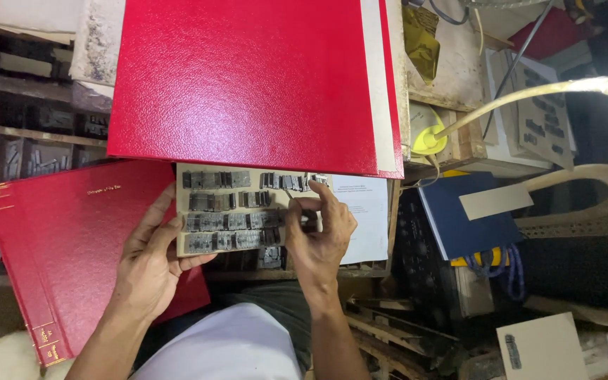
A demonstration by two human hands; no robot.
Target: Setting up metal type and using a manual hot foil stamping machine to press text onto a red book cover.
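Note:
A tan card (pixel 205 174) carries several rows of small grey metal type blocks (pixel 230 221). My left hand (pixel 150 262) holds the card's lower left corner, thumb along its bottom edge, and rests on a red hardcover book (pixel 58 239). My right hand (pixel 320 232) is at the card's right end, its fingertips pinched on a type block in the rows. A larger red book cover (pixel 248 77) lies above and overlaps the card's top edge.
A white printed sheet (pixel 366 211) lies under my right hand. To the right are a blue book (pixel 459 214), a yellow lamp base (pixel 427 139) with its bent arm, cards bearing more type (pixel 540 116), and wooden shelves at the left.

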